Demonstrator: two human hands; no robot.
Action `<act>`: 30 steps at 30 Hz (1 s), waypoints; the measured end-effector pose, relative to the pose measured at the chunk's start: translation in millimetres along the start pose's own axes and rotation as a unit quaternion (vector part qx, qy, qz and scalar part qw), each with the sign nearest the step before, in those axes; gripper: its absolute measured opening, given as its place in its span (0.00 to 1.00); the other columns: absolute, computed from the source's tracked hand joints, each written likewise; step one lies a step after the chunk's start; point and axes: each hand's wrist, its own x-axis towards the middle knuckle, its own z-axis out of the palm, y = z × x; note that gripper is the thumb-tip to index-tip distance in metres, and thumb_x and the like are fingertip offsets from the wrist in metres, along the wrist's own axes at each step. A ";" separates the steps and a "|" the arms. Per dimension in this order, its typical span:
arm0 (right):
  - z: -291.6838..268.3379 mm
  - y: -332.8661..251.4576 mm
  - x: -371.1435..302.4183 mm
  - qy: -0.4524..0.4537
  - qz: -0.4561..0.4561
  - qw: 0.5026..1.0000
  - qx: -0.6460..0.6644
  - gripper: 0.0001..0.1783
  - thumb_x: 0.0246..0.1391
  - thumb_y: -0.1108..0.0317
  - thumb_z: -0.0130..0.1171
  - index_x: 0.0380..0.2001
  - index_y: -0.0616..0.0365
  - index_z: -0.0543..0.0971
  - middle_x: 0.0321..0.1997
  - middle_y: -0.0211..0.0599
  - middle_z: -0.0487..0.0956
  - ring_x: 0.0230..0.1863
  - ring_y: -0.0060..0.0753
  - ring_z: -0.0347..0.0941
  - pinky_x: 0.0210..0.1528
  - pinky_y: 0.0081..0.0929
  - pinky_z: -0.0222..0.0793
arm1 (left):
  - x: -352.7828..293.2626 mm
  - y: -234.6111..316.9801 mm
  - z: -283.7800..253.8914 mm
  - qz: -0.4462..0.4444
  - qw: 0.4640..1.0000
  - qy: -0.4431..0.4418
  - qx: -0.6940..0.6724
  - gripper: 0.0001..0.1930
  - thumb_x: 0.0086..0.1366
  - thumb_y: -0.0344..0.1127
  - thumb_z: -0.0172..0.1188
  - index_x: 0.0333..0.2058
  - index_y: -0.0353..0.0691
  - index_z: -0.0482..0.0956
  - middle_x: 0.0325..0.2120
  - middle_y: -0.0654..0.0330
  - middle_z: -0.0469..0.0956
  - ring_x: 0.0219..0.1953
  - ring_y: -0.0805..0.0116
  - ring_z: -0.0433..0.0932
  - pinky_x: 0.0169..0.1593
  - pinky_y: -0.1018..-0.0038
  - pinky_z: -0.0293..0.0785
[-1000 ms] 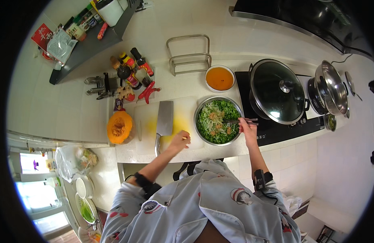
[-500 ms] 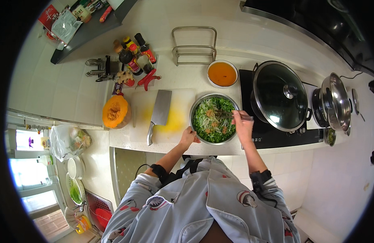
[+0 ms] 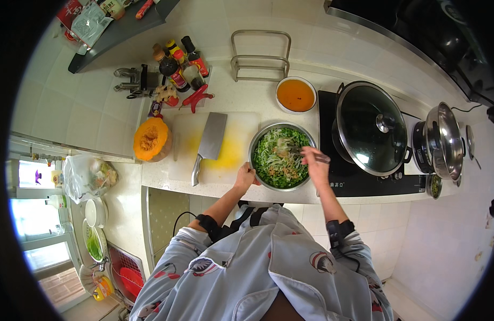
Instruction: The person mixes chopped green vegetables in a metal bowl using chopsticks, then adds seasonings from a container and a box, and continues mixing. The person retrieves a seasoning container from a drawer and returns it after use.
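Standing on the counter (image 3: 236,101) between the cutting board (image 3: 178,167) and the black cooktop (image 3: 364,185), the metal bowl (image 3: 279,188) contains chopped greens (image 3: 268,160) with pale shreds and brownish bits on top. The left hand (image 3: 245,175) is at the bowl's near left side, fingers closed on the rim. The right hand (image 3: 316,165), fingers closed, grips chopsticks (image 3: 323,159) above the bowl's right side; their tips, blurred, reach the contents. A cleaver (image 3: 211,138) lies flat on the yellow-stained board. Behind the metal bowl sits a white-rimmed bowl of orange liquid (image 3: 295,96). A lidded pot (image 3: 371,134) occupies the cooktop; a cut pumpkin (image 3: 150,140) stands left of the board.
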 end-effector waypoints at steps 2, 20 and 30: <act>3.7 -1.5 -7.6 -0.108 0.036 0.993 -0.018 0.11 0.58 0.67 0.55 0.37 0.63 0.80 0.27 0.35 0.80 0.21 0.17 0.71 0.25 0.16 0.69 | 2.7 -1.2 -0.3 -0.024 1.000 0.005 -0.007 0.03 0.65 0.24 0.44 0.34 0.30 0.64 0.25 0.49 0.74 0.23 0.53 0.80 0.26 0.64 0.82; -53.9 -55.8 -32.0 -0.009 0.025 0.996 -0.087 0.10 0.57 0.68 0.55 0.31 0.65 0.80 0.21 0.32 0.77 0.19 0.17 0.70 0.23 0.16 0.67 | 10.6 -11.1 0.5 -0.023 0.999 0.000 -0.025 0.02 0.64 0.23 0.44 0.34 0.30 0.63 0.26 0.49 0.72 0.25 0.50 0.80 0.26 0.61 0.83; -8.7 29.7 -34.1 0.121 0.080 0.981 0.130 0.13 0.57 0.65 0.55 0.36 0.66 0.77 0.29 0.43 0.79 0.20 0.24 0.72 0.25 0.20 0.73 | 6.8 -2.1 1.3 -0.033 0.999 -0.003 -0.027 0.02 0.63 0.23 0.45 0.32 0.30 0.64 0.24 0.49 0.73 0.21 0.54 0.79 0.24 0.63 0.83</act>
